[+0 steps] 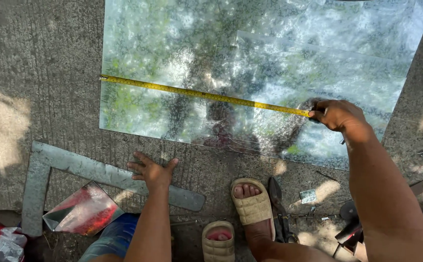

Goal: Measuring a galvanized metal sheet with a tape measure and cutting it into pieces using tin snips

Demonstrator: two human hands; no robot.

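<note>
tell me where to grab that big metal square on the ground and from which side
Grip the long arm of the metal square near its middle, coming from above and from the person's side. It lies flat on the concrete, so fingers must hook under its thin near edge. The left hand already rests on that arm; the right hand is holding the tape measure.

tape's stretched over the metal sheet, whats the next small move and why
Probably bring the left hand up off the steel square to steady the yellow tape. Only the right hand holds it taut across the metal sheet, and it runs slightly slanted.
</note>
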